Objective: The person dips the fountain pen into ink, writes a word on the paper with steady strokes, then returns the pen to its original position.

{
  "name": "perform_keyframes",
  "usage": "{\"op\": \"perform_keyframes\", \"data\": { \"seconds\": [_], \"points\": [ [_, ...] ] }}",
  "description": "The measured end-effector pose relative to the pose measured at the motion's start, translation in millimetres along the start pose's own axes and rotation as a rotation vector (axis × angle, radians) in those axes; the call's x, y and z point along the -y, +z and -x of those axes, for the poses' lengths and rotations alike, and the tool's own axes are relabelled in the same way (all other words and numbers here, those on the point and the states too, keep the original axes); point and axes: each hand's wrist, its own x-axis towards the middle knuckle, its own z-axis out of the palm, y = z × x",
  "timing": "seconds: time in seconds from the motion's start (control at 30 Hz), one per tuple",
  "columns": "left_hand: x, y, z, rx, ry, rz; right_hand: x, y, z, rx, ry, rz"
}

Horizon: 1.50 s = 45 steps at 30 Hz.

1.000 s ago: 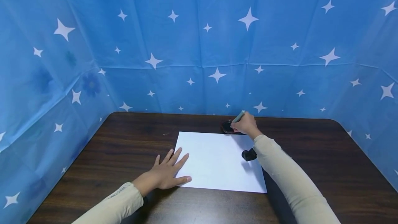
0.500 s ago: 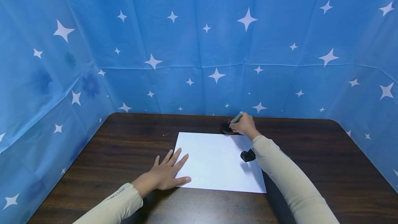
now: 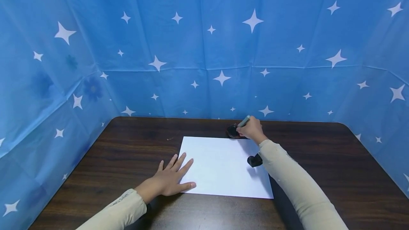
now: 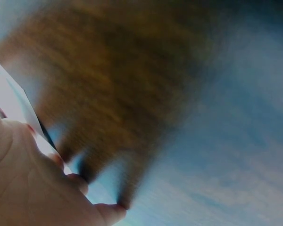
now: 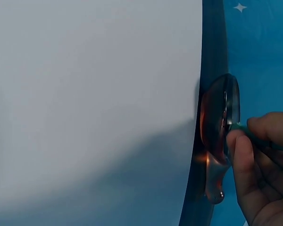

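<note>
A blank white sheet of paper (image 3: pixel 223 168) lies on the dark wooden table. My left hand (image 3: pixel 169 179) rests flat with spread fingers on its left edge; in the left wrist view the palm (image 4: pixel 28 183) shows beside the paper's edge. Beyond the sheet's far edge, my right hand (image 3: pixel 253 130) pinches a slim pale green pen-like stick (image 3: pixel 244 121) between thumb and fingertips. Its lower end is at a small glossy dark dish (image 5: pixel 214 117) with a reddish side and a knobbed handle. The stick's tip is hidden, so its exact kind cannot be told.
The brown table (image 3: pixel 134 152) has rounded far corners. A blue curtain (image 3: pixel 204 45) with white stars hangs behind it and at both sides. A black wrist-worn device (image 3: pixel 254 160) juts from under the right sleeve (image 3: pixel 287 173) over the paper.
Both hands, the stick and the dish keep nearly the same places. The whole head view has shifted very slightly.
</note>
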Motion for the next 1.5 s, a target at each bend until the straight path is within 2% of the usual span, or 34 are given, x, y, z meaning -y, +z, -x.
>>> {"op": "perform_keyframes", "data": {
  "seconds": [0.63,0.83,0.93,1.2,1.5],
  "points": [
    [-2.7,-0.4,-0.5,0.000,-0.007,-0.011,6,0,2.5,0.002,-0.036,0.042],
    [1.8,2.2,-1.7,0.009,0.003,-0.012,4,-2,3.3,0.004,-0.024,0.065],
    [4.7,4.4,-3.5,0.006,0.004,-0.013,3,-4,3.0,0.007,-0.002,0.031],
    [7.3,8.6,-6.6,0.001,0.004,-0.003,0,-10,5.8,0.043,0.042,-0.192],
    [9.2,10.3,-8.0,-0.009,-0.002,-0.013,1,-10,20.3,0.100,0.033,-0.267]
  ]
}}
